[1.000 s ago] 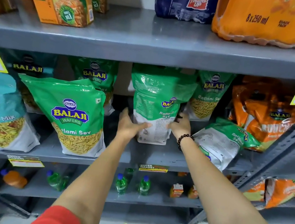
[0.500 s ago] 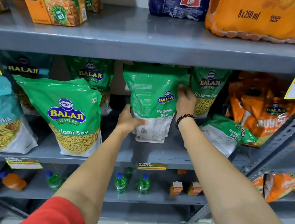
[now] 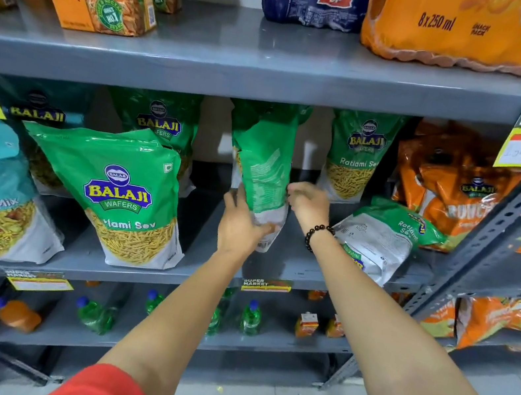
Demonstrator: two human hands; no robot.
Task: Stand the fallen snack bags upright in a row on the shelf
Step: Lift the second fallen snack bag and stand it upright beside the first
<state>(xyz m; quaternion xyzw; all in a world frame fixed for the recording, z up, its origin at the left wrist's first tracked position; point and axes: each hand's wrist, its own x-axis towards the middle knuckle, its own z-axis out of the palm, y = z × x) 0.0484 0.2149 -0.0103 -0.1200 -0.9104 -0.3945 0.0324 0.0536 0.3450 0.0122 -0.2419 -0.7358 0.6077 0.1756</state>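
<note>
Biggest worry is the shelf (image 3: 292, 265) itself: little bare deck is left under the fingers, so the base could be set down half over the front lip and the whole thing tipped forward onto the floor

Next, the held green bag (image 3: 262, 166). It's kept nearly upright but turned edge-on, bottom corner not clearly resting on the deck, and its top looks to be brushing the shelf above. If it's released like this it would probably be flopped sideways, since the narrow edge gives no footing

The fallen bag (image 3: 380, 239) is lying just right of the fingers, so it could get knocked further by a wrist

Grip: left hand (image 3: 240, 225) is wrapped round the bottom corner, fingers (image 3: 265, 229) curled onto the film. Right hand (image 3: 308, 202) is pinching the bag's right edge. Slick film, so a slip can't be ruled out
</note>
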